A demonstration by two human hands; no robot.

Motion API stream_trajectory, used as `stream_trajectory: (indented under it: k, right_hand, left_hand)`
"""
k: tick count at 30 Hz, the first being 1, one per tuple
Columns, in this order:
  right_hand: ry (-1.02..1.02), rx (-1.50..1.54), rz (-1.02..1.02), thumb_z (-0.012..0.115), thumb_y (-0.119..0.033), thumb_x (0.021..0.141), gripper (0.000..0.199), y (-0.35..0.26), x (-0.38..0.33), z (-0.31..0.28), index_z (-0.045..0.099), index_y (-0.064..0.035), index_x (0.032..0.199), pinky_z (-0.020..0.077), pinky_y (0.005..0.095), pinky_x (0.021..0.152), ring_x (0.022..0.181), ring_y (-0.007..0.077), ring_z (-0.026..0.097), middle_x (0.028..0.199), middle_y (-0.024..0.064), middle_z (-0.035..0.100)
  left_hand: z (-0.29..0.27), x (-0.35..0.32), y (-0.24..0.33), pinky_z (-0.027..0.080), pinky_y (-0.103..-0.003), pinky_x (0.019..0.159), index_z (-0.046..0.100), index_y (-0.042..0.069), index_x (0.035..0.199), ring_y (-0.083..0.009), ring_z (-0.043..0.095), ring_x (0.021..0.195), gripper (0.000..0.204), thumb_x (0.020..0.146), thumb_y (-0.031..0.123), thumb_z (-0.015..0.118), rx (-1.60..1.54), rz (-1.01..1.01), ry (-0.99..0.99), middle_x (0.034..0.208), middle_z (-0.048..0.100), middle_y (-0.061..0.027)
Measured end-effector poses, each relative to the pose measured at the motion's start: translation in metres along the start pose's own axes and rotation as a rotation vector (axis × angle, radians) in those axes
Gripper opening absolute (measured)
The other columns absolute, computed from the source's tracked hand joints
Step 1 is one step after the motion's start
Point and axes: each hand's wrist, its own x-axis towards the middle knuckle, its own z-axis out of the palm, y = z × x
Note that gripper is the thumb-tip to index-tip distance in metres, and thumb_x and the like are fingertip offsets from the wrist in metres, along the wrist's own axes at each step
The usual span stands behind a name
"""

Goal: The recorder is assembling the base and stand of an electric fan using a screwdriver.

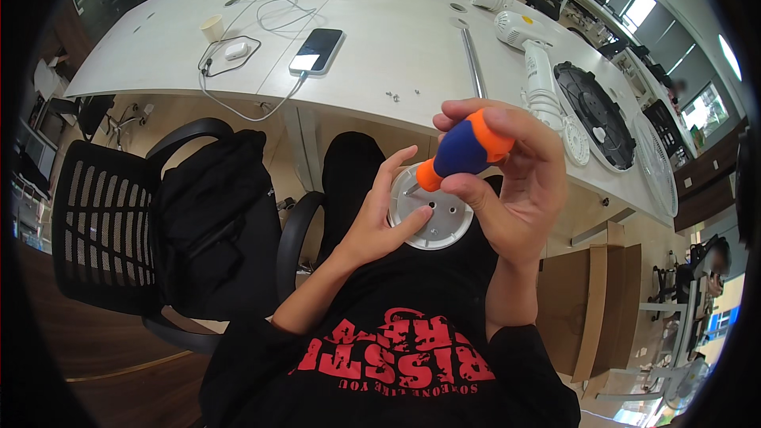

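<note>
Over my lap I hold a round white plate with small holes in its face. My left hand grips its left edge, the thumb lying across the face. Wrapped round the thick orange and blue handle of a screwdriver are the fingers of my right hand. The screwdriver is tilted, with its shaft pointing down and left at the plate near my left fingers. Whether its tip sits on a screw is too small to tell.
The white table ahead bears a phone on a cable, several small screws, a metal tube, white fan parts and a black round part. A chair with a black bag stands left; a cardboard box stands right.
</note>
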Motion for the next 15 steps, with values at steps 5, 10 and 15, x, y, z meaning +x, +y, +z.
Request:
stream_trajectory:
  k: [5,10,15]
  right_hand:
    - [-0.155,0.013,0.072,0.071,0.007,0.083,0.050,-0.006,0.014,0.001,0.058,-0.0017,0.131,0.0565,0.0354,0.094,0.110,0.0266,0.068,0.132,0.0181,0.062]
    - [-0.248,0.073,0.171,0.067,-0.001,0.089,0.043,-0.005,0.023,0.002,0.055,-0.0033,0.131,0.0566,0.0407,0.094,0.119,0.0323,0.064,0.133,0.0248,0.061]
    - [-0.335,-0.058,0.143,0.073,0.003,0.082,0.047,-0.007,0.028,0.003,0.058,-0.0039,0.126,0.0586,0.0399,0.091,0.116,0.0297,0.066,0.126,0.0196,0.065]
  left_hand:
    - [0.001,-0.001,0.002,0.038,-0.037,0.109,0.025,0.001,0.153,-0.0226,0.053,0.127,0.076,0.090,0.011,0.068,-0.077,-0.042,0.027,0.134,0.054,-0.0162]
    - [0.002,-0.001,0.000,0.036,-0.037,0.111,0.026,0.001,0.152,-0.0223,0.048,0.131,0.074,0.091,0.013,0.067,-0.044,-0.003,0.025,0.137,0.050,-0.0154]
    - [0.000,-0.002,0.001,0.035,-0.037,0.111,0.027,0.001,0.151,-0.0219,0.047,0.132,0.072,0.093,0.015,0.067,-0.034,-0.016,0.010,0.138,0.049,-0.0146]
